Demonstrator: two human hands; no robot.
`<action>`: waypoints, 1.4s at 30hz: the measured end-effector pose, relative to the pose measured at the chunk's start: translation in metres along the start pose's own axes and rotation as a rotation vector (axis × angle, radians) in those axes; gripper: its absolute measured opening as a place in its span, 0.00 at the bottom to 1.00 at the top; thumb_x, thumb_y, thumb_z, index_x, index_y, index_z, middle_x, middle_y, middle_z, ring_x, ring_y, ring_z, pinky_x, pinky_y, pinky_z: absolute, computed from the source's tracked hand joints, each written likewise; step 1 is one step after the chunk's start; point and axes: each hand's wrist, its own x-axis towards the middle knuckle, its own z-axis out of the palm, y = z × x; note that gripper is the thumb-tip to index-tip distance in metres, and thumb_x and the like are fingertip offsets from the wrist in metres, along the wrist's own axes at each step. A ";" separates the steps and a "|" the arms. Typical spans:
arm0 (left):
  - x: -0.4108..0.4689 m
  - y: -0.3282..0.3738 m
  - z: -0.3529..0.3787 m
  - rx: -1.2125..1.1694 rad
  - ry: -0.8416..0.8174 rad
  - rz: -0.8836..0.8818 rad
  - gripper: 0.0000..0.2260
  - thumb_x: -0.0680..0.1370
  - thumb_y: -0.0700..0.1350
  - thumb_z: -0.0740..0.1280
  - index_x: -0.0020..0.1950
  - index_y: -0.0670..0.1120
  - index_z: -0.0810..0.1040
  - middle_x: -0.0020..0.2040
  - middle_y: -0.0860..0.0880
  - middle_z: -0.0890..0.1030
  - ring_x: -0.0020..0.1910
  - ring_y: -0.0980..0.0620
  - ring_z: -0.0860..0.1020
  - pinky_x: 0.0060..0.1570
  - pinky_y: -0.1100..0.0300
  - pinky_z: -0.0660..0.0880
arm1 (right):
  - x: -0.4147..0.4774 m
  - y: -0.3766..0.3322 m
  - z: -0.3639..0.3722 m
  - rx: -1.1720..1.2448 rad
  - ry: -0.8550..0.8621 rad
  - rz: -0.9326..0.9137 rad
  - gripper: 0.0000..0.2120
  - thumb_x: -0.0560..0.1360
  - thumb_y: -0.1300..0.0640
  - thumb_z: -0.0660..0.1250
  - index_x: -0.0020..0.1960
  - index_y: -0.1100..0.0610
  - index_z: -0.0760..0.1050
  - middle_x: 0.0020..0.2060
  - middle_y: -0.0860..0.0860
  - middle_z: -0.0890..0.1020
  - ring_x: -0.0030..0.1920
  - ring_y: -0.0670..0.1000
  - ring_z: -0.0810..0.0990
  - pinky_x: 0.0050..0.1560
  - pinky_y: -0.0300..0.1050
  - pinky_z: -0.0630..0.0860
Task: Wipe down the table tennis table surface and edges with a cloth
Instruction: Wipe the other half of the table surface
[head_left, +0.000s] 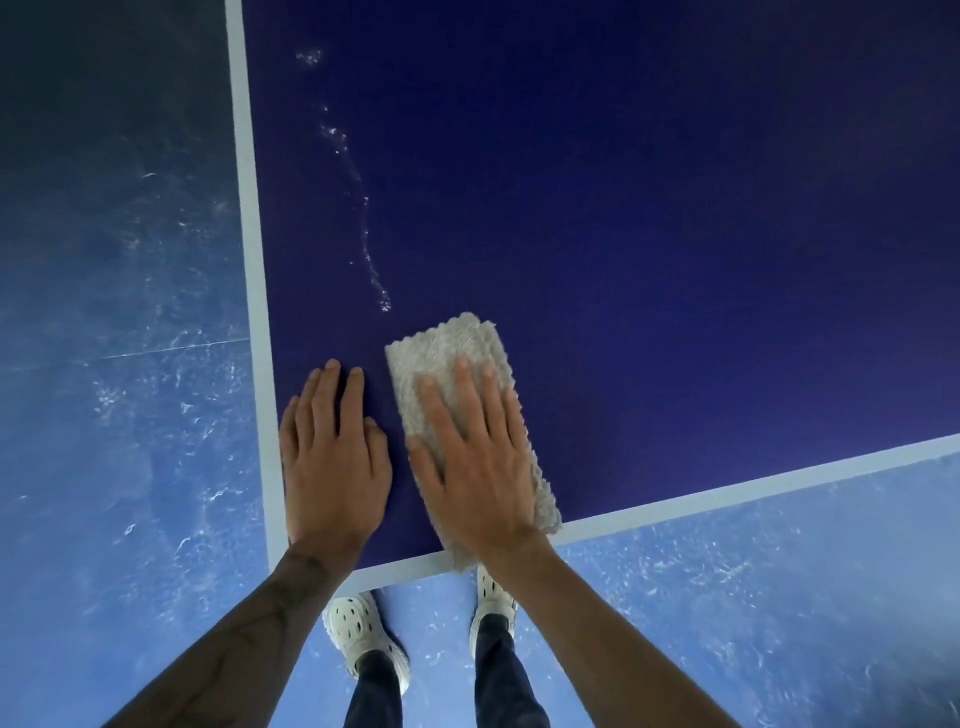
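The dark blue table tennis table (649, 234) fills the view, with a white line along its left edge (254, 260) and its near edge (727, 493). I stand at its near left corner. A folded beige fluffy cloth (447, 358) lies on the surface close to that corner, its near end reaching over the white edge line. My right hand (478, 452) presses flat on the cloth with straight fingers. My left hand (332, 457) rests flat on the bare table just left of the cloth, beside the left edge line. A thin trail of white specks (363, 218) runs away from the cloth across the surface.
A blue floor (119, 364) with white scuff marks lies to the left and below the table. My two feet in white perforated clogs (363, 634) stand on it at the table's corner.
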 end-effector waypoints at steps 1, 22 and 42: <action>0.001 -0.001 -0.001 -0.010 -0.003 0.004 0.23 0.85 0.45 0.54 0.80 0.40 0.66 0.81 0.39 0.65 0.80 0.39 0.64 0.80 0.40 0.60 | -0.008 0.000 0.001 -0.013 -0.003 -0.028 0.30 0.88 0.39 0.51 0.88 0.47 0.51 0.87 0.53 0.48 0.87 0.56 0.44 0.86 0.59 0.48; 0.069 -0.104 -0.051 -0.008 -0.205 0.518 0.19 0.82 0.38 0.65 0.73 0.40 0.75 0.74 0.40 0.72 0.71 0.38 0.73 0.70 0.41 0.72 | -0.027 -0.117 0.028 -0.029 0.113 0.559 0.30 0.88 0.39 0.49 0.87 0.46 0.51 0.87 0.53 0.50 0.87 0.58 0.49 0.85 0.61 0.53; 0.223 -0.130 -0.054 -0.124 -0.309 0.807 0.15 0.82 0.43 0.57 0.64 0.41 0.79 0.65 0.44 0.79 0.58 0.44 0.78 0.57 0.47 0.76 | 0.091 -0.213 0.055 0.030 0.248 1.117 0.30 0.88 0.39 0.46 0.87 0.45 0.51 0.87 0.51 0.50 0.87 0.56 0.48 0.84 0.62 0.53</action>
